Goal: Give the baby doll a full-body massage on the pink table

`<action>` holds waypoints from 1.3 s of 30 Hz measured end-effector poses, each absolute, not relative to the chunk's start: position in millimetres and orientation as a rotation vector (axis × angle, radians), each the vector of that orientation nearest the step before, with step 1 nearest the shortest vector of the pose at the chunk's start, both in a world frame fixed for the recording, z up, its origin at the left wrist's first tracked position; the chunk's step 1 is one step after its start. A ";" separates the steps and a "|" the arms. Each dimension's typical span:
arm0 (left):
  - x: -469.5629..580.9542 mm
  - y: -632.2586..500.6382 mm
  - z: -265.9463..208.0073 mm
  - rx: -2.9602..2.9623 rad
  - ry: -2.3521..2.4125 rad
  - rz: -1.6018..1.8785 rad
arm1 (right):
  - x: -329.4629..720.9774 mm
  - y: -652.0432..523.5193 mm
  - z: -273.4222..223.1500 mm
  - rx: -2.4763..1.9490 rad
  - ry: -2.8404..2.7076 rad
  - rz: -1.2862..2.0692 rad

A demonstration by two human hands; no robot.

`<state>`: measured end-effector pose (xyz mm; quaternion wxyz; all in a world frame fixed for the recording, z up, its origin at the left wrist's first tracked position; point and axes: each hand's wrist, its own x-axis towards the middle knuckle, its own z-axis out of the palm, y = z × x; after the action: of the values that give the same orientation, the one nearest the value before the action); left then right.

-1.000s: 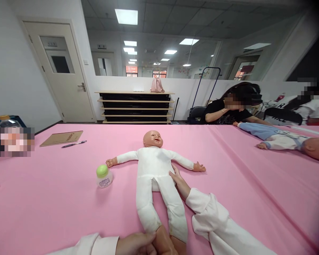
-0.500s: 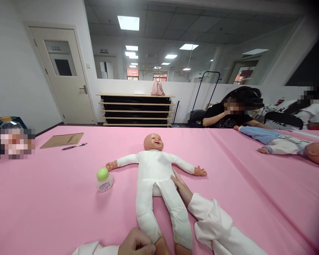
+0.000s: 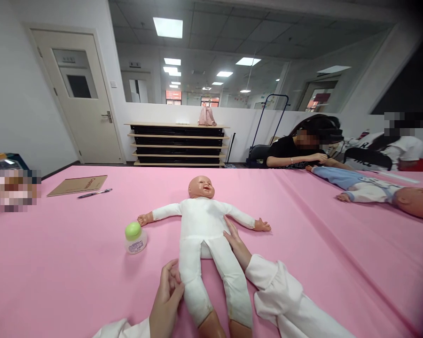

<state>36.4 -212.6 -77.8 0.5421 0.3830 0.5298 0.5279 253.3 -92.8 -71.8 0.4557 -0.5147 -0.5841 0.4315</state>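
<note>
From where I stand, the doll (image 3: 202, 223) in white lies on its back in the middle of the pink table (image 3: 296, 253), arms spread and legs toward the person, whose right hand (image 3: 238, 244) rests open against its side near the hip, gripping nothing. The left hand (image 3: 167, 293), fingers loosely bent and closed on nothing, sits right by the outer side of the doll's leg, though I can't tell whether it presses there. A green-lidded jar (image 3: 136, 241) stands upright near the doll's hand, with a pen (image 3: 95, 193) and a notebook (image 3: 78, 185) farther off.
</note>
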 end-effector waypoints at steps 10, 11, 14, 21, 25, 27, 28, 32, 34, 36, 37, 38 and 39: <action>28.3 -203.2 -75.2 1.206 1.356 1.102 | 237.6 -115.6 -71.0 -1.174 -1.299 1.136; 27.5 -202.1 -74.2 1.230 1.353 1.082 | 235.7 -117.8 -70.8 -1.131 -1.281 1.161; 26.0 -199.9 -70.0 1.286 1.296 1.078 | 232.2 -121.1 -70.1 -1.036 -1.229 1.242; 26.8 -201.8 -66.0 1.319 1.243 1.066 | 234.7 -120.0 -63.9 -1.028 -1.098 1.389; 27.7 -201.7 -63.7 1.341 1.237 1.046 | 237.5 -114.5 -57.0 -0.924 -1.012 1.572; 28.2 -201.4 -62.6 1.352 1.253 1.031 | 238.5 -111.5 -55.4 -0.893 -1.010 1.591; 28.5 -201.2 -62.4 1.357 1.261 1.028 | 238.9 -110.3 -55.4 -0.883 -1.017 1.586; 29.2 -199.9 -65.3 1.381 1.292 1.009 | 240.2 -106.4 -60.0 -0.825 -1.070 1.588; 29.1 -198.6 -67.4 1.381 1.307 0.993 | 240.0 -104.2 -64.8 -0.850 -1.103 1.571; 28.7 -196.9 -68.5 1.380 1.326 0.987 | 238.3 -101.5 -70.8 -0.939 -1.138 1.494; 28.5 -196.0 -68.5 1.380 1.336 0.988 | 237.0 -100.2 -74.0 -0.987 -1.158 1.438; 28.3 -195.2 -68.3 1.380 1.348 0.996 | 235.5 -98.9 -77.1 -1.029 -1.175 1.378; 28.2 -194.4 -68.0 1.378 1.360 1.010 | 234.0 -97.7 -79.8 -1.063 -1.189 1.322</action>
<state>28.2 -194.4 -68.0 0.4611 0.5599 0.5526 0.4105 234.0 -97.7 -79.8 0.5099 -0.4414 -0.4938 0.5489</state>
